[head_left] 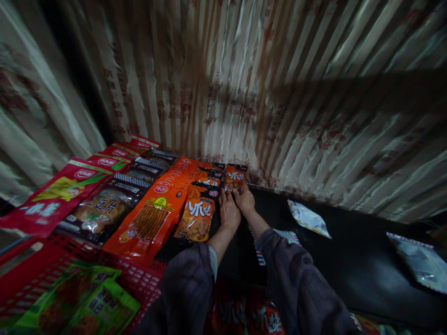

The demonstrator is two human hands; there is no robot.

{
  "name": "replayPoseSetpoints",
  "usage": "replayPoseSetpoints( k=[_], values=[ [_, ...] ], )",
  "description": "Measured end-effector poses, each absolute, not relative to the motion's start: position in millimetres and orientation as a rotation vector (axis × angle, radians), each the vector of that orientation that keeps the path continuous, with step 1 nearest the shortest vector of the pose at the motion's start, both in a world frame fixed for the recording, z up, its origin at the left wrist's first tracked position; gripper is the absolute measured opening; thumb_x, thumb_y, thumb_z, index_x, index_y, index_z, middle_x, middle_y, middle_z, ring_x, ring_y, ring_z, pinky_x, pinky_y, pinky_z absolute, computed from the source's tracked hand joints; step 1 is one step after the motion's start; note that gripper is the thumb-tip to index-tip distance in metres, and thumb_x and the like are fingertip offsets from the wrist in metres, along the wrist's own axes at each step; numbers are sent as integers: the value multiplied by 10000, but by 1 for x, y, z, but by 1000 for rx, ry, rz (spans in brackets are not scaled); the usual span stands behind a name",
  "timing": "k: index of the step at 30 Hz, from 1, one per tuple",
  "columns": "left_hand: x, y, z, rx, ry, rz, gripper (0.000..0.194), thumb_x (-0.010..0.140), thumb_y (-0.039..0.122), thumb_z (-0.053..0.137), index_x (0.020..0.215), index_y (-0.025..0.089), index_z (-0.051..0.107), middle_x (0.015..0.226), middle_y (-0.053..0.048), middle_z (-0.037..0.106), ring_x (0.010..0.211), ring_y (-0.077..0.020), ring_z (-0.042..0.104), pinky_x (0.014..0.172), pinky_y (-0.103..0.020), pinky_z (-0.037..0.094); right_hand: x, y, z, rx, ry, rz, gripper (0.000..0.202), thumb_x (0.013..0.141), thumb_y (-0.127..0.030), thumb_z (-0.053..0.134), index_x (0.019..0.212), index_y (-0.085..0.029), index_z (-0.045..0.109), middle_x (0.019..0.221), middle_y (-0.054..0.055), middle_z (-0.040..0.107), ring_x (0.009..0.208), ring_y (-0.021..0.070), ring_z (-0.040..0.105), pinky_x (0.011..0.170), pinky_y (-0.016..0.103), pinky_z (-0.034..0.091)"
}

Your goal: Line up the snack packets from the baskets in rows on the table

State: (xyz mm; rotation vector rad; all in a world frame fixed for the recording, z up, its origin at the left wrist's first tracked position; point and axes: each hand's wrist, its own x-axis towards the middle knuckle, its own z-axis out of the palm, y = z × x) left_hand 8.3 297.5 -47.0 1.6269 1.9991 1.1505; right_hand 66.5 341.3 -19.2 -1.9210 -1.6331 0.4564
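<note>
was pretty dim tbh. a broad shadow crossed the striped curtain (244, 56) on the right, snack packets (199, 214) caught small glints, outer edges looked soft and stretched.

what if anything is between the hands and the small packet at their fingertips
Nothing visible: the right hand is at the packet's lower right edge, the left hand at its lower left. The curtain is behind the packet, not between.

Both hands (229, 211) (245, 201) reach forward, side by side.
</note>
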Motion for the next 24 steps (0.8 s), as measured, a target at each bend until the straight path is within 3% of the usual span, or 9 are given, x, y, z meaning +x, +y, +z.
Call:
replayPoseSetpoints(
  k=[13, 18, 24],
  values=[
    [8, 294, -46, 1664, 2031, 1180, 477, 898, 52, 325, 1348, 61, 484, 1471, -209, 434, 1413, -247, 347, 1142, -399, 328, 70, 345, -21, -1969, -1698, 419, 575, 877, -346, 542, 1427, -222, 430, 1142, 106, 705, 1075, 269, 657, 907, 376, 497],
    [8, 292, -46, 1685, 2012, 1256, 503, 871, 102, 454, 1374, 99, 458, 1446, -194, 472, 1382, -261, 393, 1122, -443, 355, 70, 343, -19, -1953, -1680, 433, 517, 854, -326, 568, 1360, -237, 506, 1104, 84, 719, 1043, 252, 669, 891, 358, 505],
    [9, 289, -41, 1691, 2050, 1234, 475, 875, 69, 410, 1346, 64, 470, 1410, -218, 500, 1356, -249, 425, 1132, -426, 330, 72, 342, -21, -1942, -1676, 431, 514, 844, -324, 582, 1346, -233, 524, 1108, 88, 718, 1050, 254, 667, 895, 351, 502]
  ],
)
